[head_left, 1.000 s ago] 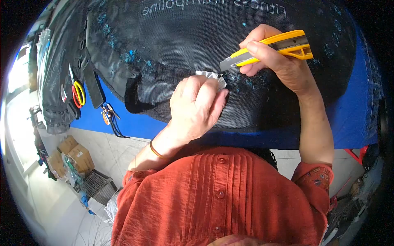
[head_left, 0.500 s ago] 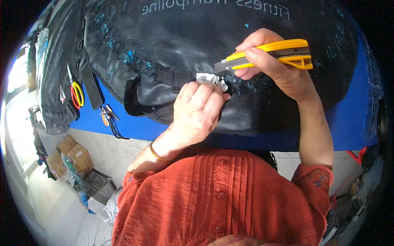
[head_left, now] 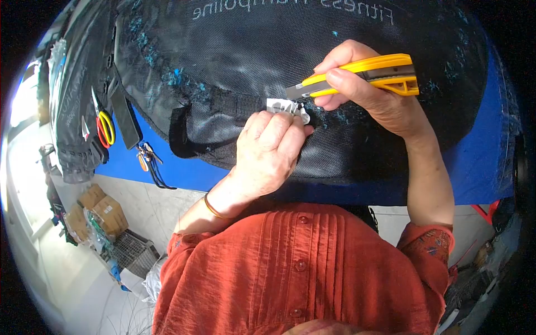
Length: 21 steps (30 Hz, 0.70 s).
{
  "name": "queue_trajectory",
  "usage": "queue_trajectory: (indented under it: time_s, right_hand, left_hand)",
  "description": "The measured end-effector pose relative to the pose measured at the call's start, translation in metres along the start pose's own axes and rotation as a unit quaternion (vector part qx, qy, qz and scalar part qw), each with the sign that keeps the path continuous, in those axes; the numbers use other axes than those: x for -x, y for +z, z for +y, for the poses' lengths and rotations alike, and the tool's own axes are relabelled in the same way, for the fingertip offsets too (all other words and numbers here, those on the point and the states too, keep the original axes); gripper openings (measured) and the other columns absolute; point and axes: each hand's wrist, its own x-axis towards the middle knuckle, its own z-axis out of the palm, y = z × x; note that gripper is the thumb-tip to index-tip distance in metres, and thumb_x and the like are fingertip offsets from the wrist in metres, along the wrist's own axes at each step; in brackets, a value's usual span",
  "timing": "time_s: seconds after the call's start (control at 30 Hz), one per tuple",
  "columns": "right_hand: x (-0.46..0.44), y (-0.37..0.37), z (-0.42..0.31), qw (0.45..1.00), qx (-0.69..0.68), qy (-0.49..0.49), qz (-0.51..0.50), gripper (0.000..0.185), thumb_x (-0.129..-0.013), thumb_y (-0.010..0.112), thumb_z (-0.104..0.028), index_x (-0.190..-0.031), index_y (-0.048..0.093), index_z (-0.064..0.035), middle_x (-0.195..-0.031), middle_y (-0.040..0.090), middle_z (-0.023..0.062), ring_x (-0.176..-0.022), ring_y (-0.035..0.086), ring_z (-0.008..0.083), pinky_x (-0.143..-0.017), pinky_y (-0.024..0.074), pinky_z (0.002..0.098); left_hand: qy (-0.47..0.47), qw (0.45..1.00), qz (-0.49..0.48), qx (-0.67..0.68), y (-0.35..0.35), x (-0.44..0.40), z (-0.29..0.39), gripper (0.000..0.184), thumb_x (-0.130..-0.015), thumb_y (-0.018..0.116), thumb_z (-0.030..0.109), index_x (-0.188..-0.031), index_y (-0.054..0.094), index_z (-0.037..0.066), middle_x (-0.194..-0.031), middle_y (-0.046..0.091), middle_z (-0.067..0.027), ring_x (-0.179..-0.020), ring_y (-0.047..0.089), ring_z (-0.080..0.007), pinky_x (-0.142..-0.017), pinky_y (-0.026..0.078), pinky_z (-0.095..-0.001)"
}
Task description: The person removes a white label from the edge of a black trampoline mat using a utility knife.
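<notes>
My right hand is closed around a yellow utility knife, its blade pointing left. The blade tip is just above a crumpled white label, close to it; whether they touch I cannot tell. My left hand is closed over the label's lower edge, its fingertips hidden beneath the knuckles. Under both hands lies black mesh fabric with mirrored "Fitness Trampoline" lettering. A black webbing strap runs up to the label. Blue thread scraps cling to the mesh.
To the left lie red-and-yellow-handled scissors, a black phone-like slab and a bunch of keys. The table cover is blue. Cardboard boxes and a grey crate stand on the floor at lower left.
My right hand has shifted slightly left with the utility knife, bringing the blade over the label's upper edge. My left hand has stayed practically still.
</notes>
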Motion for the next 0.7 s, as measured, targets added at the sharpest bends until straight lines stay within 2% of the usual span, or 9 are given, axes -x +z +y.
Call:
queue_trajectory:
  time_s: [0.03,0.07,0.13,0.17,0.23,0.27,0.33,0.43,0.7]
  right_hand:
    - [0.001,-0.002,0.001,0.999,0.013,-0.037,-0.018,0.022,-0.105,0.057,-0.012,-0.124,0.066,-0.0197,-0.115,0.062,0.0097,-0.093,0.073,0.0174,-0.078,0.0632,0.0261]
    - [0.001,-0.003,0.0,0.999,0.013,-0.037,-0.018,0.022,-0.105,0.057,-0.012,-0.124,0.066,-0.0197,-0.115,0.062,0.0097,-0.093,0.073,0.0174,-0.078,0.0632,0.0261]
    - [0.001,-0.004,-0.001,0.998,0.034,-0.035,-0.03,0.032,-0.104,0.055,-0.008,-0.125,0.065,-0.0295,-0.116,0.061,0.0092,-0.093,0.073,0.017,-0.077,0.0631,0.0247]
    - [0.0,-0.002,0.0,0.998,0.034,-0.035,-0.03,0.032,-0.104,0.055,-0.008,-0.125,0.065,-0.0295,-0.116,0.061,0.0092,-0.093,0.073,0.017,-0.077,0.0631,0.0247]
    - [0.0,0.0,0.0,0.998,0.041,-0.052,-0.011,0.021,-0.104,0.058,-0.012,-0.123,0.066,-0.0184,-0.112,0.063,0.0082,-0.092,0.073,0.0161,-0.077,0.0629,0.0252]
    - [-0.001,-0.002,-0.002,0.998,0.041,-0.052,-0.011,0.021,-0.104,0.058,-0.012,-0.123,0.066,-0.0184,-0.112,0.063,0.0082,-0.092,0.073,0.0161,-0.077,0.0629,0.0252]
    - [-0.002,-0.006,-0.008,0.997,-0.037,0.069,0.01,0.018,-0.103,0.06,-0.017,-0.116,0.067,-0.0067,-0.105,0.066,0.0069,-0.09,0.074,0.0152,-0.076,0.0626,0.0256]
    - [0.0,-0.007,-0.014,0.996,-0.027,0.08,0.021,0.023,-0.102,0.062,-0.022,-0.109,0.067,-0.0005,-0.101,0.068,0.0062,-0.088,0.074,0.0145,-0.075,0.0623,0.0259]
    - [0.0,-0.014,-0.015,0.994,-0.048,0.096,-0.003,0.021,-0.101,0.064,-0.024,-0.107,0.067,-0.0036,-0.1,0.069,0.0062,-0.086,0.074,0.0136,-0.075,0.062,0.0249]
  left_hand:
    - [0.001,1.0,0.001,0.002,0.0,-0.001,0.0,0.028,-0.076,0.084,0.006,-0.1,0.07,0.002,-0.09,0.062,-0.0082,-0.074,0.06,-0.0244,-0.064,0.051,-0.0352]
    - [0.001,1.0,0.001,0.002,0.0,-0.001,0.001,0.028,-0.076,0.084,0.006,-0.1,0.07,0.002,-0.09,0.062,-0.0082,-0.074,0.06,-0.0244,-0.064,0.051,-0.0352]
    - [0.002,1.0,0.001,0.0,0.0,-0.001,0.001,0.029,-0.076,0.084,0.007,-0.101,0.07,0.003,-0.09,0.062,-0.0079,-0.074,0.06,-0.0241,-0.064,0.051,-0.0351]
    - [0.002,1.0,0.0,0.0,0.0,0.0,-0.001,0.029,-0.076,0.084,0.007,-0.101,0.07,0.003,-0.09,0.062,-0.0079,-0.074,0.06,-0.0241,-0.064,0.051,-0.0351]
    - [0.002,1.0,0.001,-0.003,0.0,0.0,-0.001,0.029,-0.076,0.084,0.007,-0.101,0.07,0.003,-0.09,0.063,-0.0077,-0.074,0.06,-0.0241,-0.064,0.05,-0.0351]
    - [0.002,1.0,0.001,-0.003,0.0,0.0,0.0,0.029,-0.076,0.084,0.007,-0.101,0.07,0.003,-0.09,0.063,-0.0077,-0.074,0.06,-0.0241,-0.064,0.05,-0.0351]
    - [0.0,1.0,-0.004,-0.006,0.0,0.001,-0.001,0.029,-0.076,0.084,0.007,-0.101,0.07,0.003,-0.09,0.063,-0.0076,-0.074,0.06,-0.0242,-0.064,0.05,-0.0353]
    - [0.02,0.999,0.016,-0.02,0.003,-0.001,-0.002,0.017,-0.082,0.077,0.01,-0.093,0.067,0.002,-0.086,0.058,-0.0071,-0.07,0.057,-0.0211,-0.063,0.048,-0.034]
    - [0.02,0.999,0.023,-0.016,0.006,0.001,-0.003,0.019,-0.08,0.078,0.01,-0.094,0.067,0.001,-0.087,0.058,-0.0082,-0.069,0.057,-0.0222,-0.062,0.048,-0.0348]
